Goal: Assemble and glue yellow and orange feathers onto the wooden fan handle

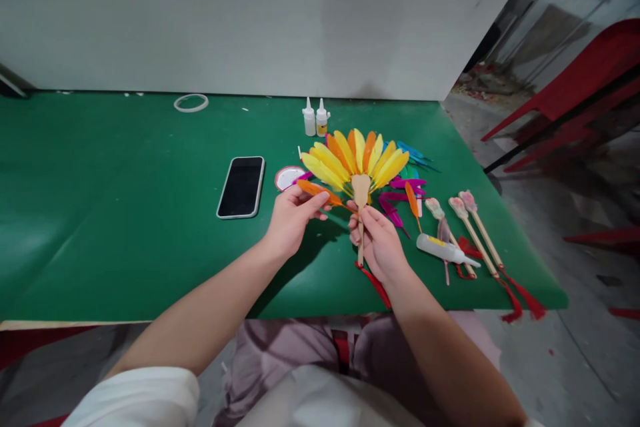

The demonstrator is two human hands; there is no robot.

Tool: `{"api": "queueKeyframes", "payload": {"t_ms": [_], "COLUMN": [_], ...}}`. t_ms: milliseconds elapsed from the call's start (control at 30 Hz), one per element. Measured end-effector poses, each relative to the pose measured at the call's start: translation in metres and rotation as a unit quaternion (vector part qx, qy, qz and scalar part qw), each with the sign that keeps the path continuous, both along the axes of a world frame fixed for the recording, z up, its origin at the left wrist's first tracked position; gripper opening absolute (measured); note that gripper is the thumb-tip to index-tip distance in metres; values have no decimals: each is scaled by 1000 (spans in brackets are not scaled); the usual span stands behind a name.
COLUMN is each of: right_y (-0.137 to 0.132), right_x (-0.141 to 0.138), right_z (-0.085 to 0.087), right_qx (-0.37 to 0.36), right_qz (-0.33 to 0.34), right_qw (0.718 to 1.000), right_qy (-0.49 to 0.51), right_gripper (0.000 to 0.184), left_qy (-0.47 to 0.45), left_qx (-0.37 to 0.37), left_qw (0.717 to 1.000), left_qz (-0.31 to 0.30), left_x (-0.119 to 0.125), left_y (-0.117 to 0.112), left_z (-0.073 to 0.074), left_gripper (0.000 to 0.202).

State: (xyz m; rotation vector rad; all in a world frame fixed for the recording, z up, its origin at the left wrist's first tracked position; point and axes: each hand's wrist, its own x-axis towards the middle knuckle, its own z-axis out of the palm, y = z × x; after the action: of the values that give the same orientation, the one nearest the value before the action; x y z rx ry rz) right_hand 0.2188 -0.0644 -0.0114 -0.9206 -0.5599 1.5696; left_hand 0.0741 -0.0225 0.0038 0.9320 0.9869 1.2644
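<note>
My right hand grips the wooden handle of a feather fan, held upright above the table. Yellow and orange feathers spread from the top of its wooden head, and a red tassel hangs from the handle's lower end. Between the fingertips of my left hand is a loose orange feather, its quill pointing toward the fan's lower left side. Purple feathers lie behind the fan, with blue feathers farther back. One orange feather rests to the right.
A glue bottle lies on the green table beside several wooden handles with red tassels. Two small bottles stand at the back. Left of my hands are a phone, a round white piece and a tape ring.
</note>
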Motion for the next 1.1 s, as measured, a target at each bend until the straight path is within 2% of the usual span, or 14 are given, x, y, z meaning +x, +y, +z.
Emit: {"api": "queueKeyframes", "payload": {"t_ms": [200,333,400,533,600,800,900,1000,1100], "right_y": [0,-1,-2,-2,-2,-1,-2,-3,-2], "right_x": [-1,-1,-1,-1,-1,-2,-4,-5,-4], "right_z": [-3,-3,-1,1,0,-7,-8,-7,-5], "right_qx": [-16,-27,-25,-8,-3,-10,-10,-10,4], "right_qz": [14,14,4,-12,-15,-10,-6,1,-3], "right_qw": [999,998,999,998,998,996,994,993,997], "right_qy": [-30,-51,-45,-53,-64,-88,-107,-116,-80], "right_gripper": [20,20,20,20,21,24,25,27,30], "left_qy": [65,74,73,89,94,115,111,146,148], "left_qx": [38,53,43,13,9,19,23,51,72], "left_qw": [997,995,994,976,971,988,989,984,983], "left_qz": [-25,-36,-71,-199,-220,-103,-95,-88,-81], "left_x": [2,0,1,7,11,11,10,10,10], "left_y": [-7,-7,-7,-9,-12,-13,-14,-16,-17], "left_z": [3,2,0,-5,-5,-4,-6,-9,-9], "left_gripper": [20,21,25,36,35,22,24,26,25]}}
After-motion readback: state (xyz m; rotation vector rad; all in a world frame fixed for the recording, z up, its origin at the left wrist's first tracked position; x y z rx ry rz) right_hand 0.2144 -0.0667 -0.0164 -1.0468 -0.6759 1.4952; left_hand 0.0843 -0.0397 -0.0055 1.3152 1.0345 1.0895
